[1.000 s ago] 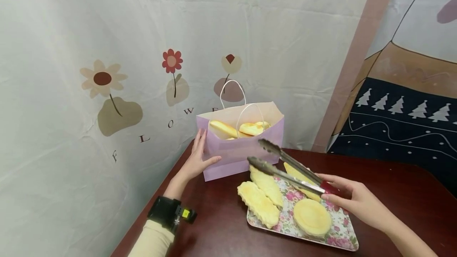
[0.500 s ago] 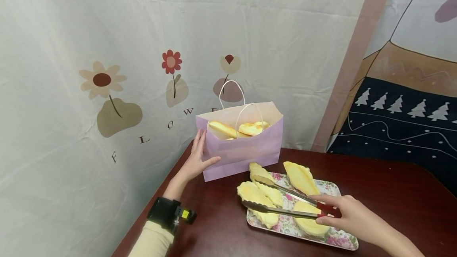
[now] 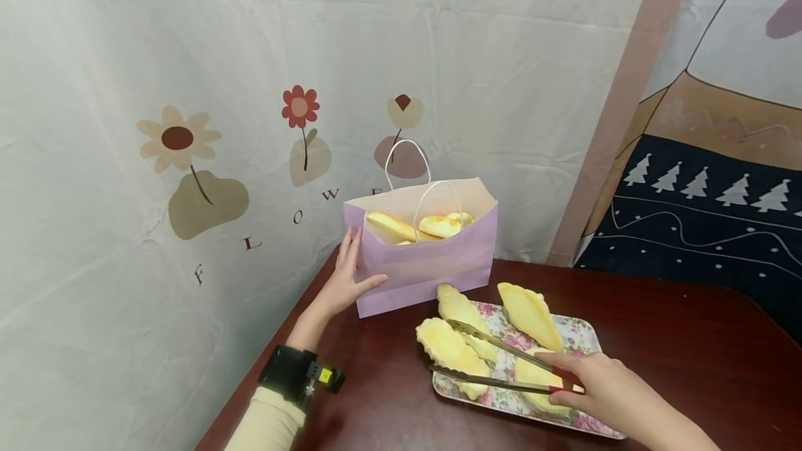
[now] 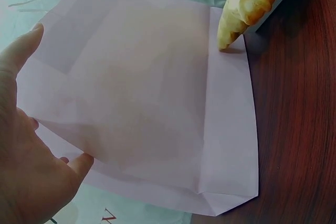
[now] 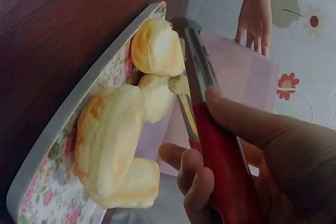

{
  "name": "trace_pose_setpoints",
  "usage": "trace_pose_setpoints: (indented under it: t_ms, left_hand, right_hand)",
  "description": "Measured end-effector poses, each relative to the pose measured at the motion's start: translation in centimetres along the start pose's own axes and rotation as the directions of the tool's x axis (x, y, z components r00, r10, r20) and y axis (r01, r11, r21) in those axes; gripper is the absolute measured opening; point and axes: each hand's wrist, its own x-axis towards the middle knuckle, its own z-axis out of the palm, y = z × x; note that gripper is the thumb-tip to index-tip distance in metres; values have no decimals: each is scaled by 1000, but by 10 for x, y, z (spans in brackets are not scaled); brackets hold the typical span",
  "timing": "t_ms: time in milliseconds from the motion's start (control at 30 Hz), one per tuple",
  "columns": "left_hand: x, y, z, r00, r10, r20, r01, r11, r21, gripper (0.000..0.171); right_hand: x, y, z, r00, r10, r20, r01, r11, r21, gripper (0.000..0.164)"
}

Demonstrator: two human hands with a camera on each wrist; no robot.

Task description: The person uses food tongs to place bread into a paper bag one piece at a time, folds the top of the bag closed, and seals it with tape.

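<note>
My right hand (image 3: 608, 385) grips the red handles of metal tongs (image 3: 501, 383) over the tray. The tongs' arms are spread, with their tips around the scalloped-edge bread (image 3: 447, 346) at the tray's left end. A second long bread (image 3: 460, 306) lies right behind it, partly covered by the upper arm. Beneath the tongs sits a round bread (image 3: 529, 372), and behind that a pointed oval bread (image 3: 529, 312). My left hand (image 3: 343, 287) rests against the left side of a lilac paper bag (image 3: 432, 266), fingers extended along the side and thumb on the front.
The floral tray (image 3: 579, 333) lies on the dark red-brown table (image 3: 376, 381). Several bread pieces (image 3: 388, 225) show inside the upright bag, below its white handles. A printed cloth (image 3: 250, 54) hangs right behind the table.
My right hand has lowered the tongs from above the tray, in front of the bag, down and toward me to the scalloped bread. My left hand and the bag stay in place.
</note>
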Motion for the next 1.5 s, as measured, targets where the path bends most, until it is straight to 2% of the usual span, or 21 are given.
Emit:
trace_pose_setpoints:
  t_ms: [300,533,667,767,933,1067,1200,1367,1500]
  left_hand:
    - [0,0,0,1000,1,1,-1,1000,1,107]
    - [1,0,0,1000,4,1,-4,1000,5,107]
    - [1,0,0,1000,3,2,-3,1000,3,107]
    - [1,-1,0,1000,1,1,-1,1000,4,107]
    - [0,0,1,1000,2,0,-2,1000,0,107]
    - [0,0,0,1000,2,0,-2,1000,-4,107]
    - [1,0,0,1000,3,1,-3,1000,-3,108]
    - [1,-1,1,1000,12,0,-12,1000,-6,108]
    - [1,-1,1,1000,14,1,-14,1000,-3,107]
  right_hand:
    - [-3,1,-1,998,-34,-59,31,999,-40,48]
    - [-6,5,-2,999,-19,-43,17,999,-35,47]
    - [-11,8,-5,996,-70,-59,66,996,-57,48]
    - [-14,9,-9,993,-86,-78,84,996,-36,48]
    - [-17,7,-21,994,-55,-100,60,997,45,49]
    - [-19,8,-31,987,-72,-142,83,994,72,52]
    - [-19,8,-39,968,-102,-230,127,987,95,53]
    - [-19,6,-47,920,-158,-359,211,971,114,48]
    - [-19,5,-53,902,-156,-402,247,951,186,48]
